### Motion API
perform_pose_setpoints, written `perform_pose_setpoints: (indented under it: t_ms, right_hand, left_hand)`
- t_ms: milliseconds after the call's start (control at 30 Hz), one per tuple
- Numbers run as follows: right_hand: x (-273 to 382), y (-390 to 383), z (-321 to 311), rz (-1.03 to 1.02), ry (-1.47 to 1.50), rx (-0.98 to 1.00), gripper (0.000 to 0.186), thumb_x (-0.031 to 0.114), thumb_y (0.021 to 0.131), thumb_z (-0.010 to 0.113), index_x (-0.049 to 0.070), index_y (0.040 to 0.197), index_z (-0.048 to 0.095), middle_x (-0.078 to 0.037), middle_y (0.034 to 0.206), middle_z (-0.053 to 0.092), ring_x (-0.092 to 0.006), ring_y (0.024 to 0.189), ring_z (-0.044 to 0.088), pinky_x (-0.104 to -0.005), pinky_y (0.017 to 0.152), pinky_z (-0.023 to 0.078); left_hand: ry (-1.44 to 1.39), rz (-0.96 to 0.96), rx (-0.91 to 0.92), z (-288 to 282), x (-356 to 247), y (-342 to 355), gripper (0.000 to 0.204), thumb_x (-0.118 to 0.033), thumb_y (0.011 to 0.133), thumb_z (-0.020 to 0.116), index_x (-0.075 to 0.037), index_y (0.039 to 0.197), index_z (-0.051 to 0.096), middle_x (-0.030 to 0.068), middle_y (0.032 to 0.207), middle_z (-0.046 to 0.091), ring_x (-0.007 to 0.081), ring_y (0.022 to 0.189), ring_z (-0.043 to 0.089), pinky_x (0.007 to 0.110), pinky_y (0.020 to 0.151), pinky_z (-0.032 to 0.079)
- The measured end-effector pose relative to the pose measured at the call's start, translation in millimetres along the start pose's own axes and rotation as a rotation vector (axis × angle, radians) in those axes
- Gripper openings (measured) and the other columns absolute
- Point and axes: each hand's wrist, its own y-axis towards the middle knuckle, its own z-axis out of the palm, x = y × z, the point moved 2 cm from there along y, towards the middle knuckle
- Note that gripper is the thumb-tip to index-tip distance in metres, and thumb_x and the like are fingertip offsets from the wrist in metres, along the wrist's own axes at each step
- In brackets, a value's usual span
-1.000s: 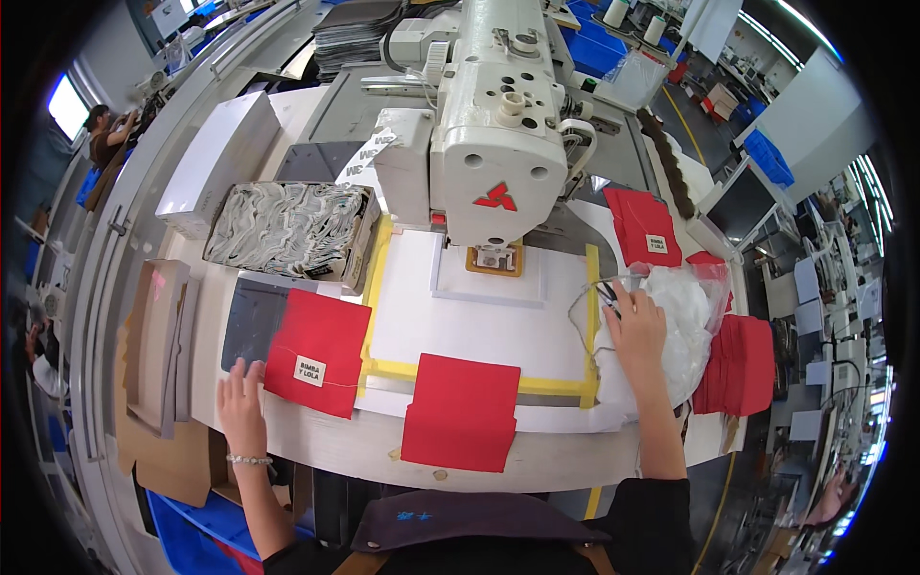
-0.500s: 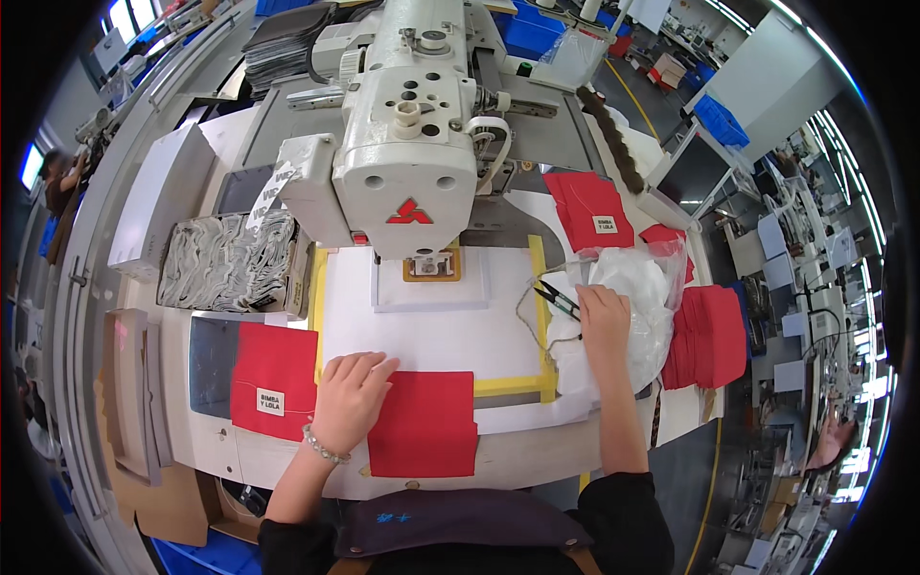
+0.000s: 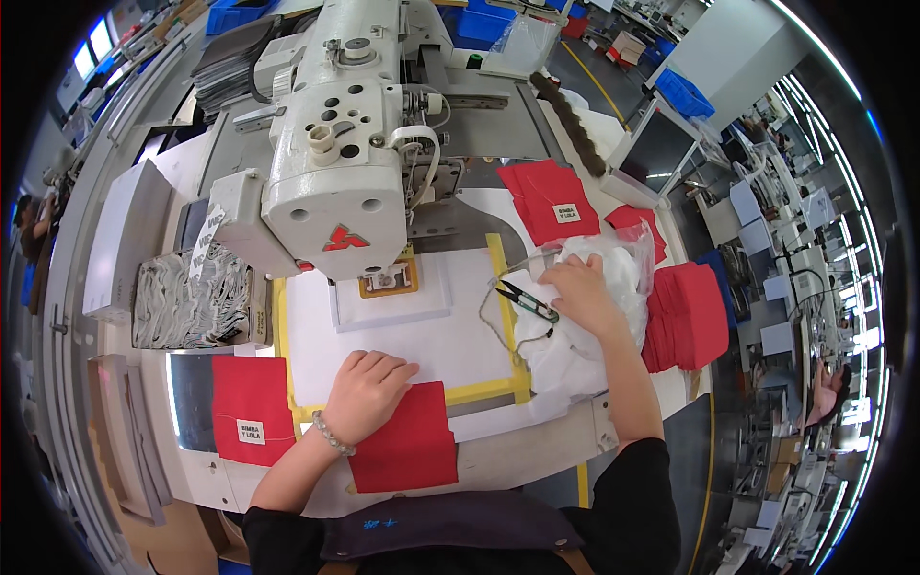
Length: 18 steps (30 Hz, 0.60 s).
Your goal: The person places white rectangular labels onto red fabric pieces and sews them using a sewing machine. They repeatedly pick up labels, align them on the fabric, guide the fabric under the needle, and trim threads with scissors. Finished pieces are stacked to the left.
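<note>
My left hand (image 3: pixel 369 393), with a beaded bracelet at the wrist, rests with bent fingers over the upper left corner of a plain red fabric piece (image 3: pixel 407 450). Its thumb is hidden. My right hand (image 3: pixel 583 292) lies on a white, partly clear plastic bag (image 3: pixel 628 278), fingers bent and slightly apart, and I make out nothing in them. Just left of its fingertips are dark thread snips (image 3: pixel 527 301) on a cord. Before me stands a white sewing machine (image 3: pixel 335 182), its clamp frame (image 3: pixel 389 279) over a white sheet bordered with yellow tape (image 3: pixel 498 388).
A red piece with a white label (image 3: pixel 251 432) lies at left, beside a box of folded whitish strips (image 3: pixel 192 297). More labelled red pieces (image 3: pixel 551 203) lie at back right, and a red stack (image 3: pixel 688 316) at right. A small screen (image 3: pixel 656 153) stands behind them.
The view has shifted, moving the machine leftward in the picture. My right hand has moved up over the bag and its fingers have bent. My left hand stays by the red piece, fingers turned rightward.
</note>
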Motion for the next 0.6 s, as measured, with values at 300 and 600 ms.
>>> perform_pose_setpoints:
  t_ms: [300, 600]
  right_hand:
    - [2, -6, 7, -0.032, -0.050, -0.127, 0.012, 0.012, 0.072, 0.073, 0.014, 0.082, 0.066, 0.001, 0.087, 0.064, -0.0191, 0.092, 0.057, -0.0421, 0.087, 0.031]
    - [-2, -9, 8, 0.046, 0.171, -0.072, 0.019, 0.012, 0.071, 0.076, 0.015, 0.085, 0.063, 0.002, 0.084, 0.064, -0.0179, 0.089, 0.057, -0.0417, 0.087, 0.029]
  left_hand:
    - [-0.018, -0.006, -0.064, -5, 4, 3, 0.022, -0.008, 0.075, 0.072, -0.008, 0.096, 0.068, 0.0027, 0.091, 0.068, 0.0184, 0.083, 0.062, 0.034, 0.077, 0.046]
    - [-0.029, -0.023, -0.076, -6, 8, -1, 0.019, -0.007, 0.076, 0.072, -0.007, 0.095, 0.069, 0.0038, 0.090, 0.069, 0.0181, 0.079, 0.064, 0.033, 0.074, 0.046]
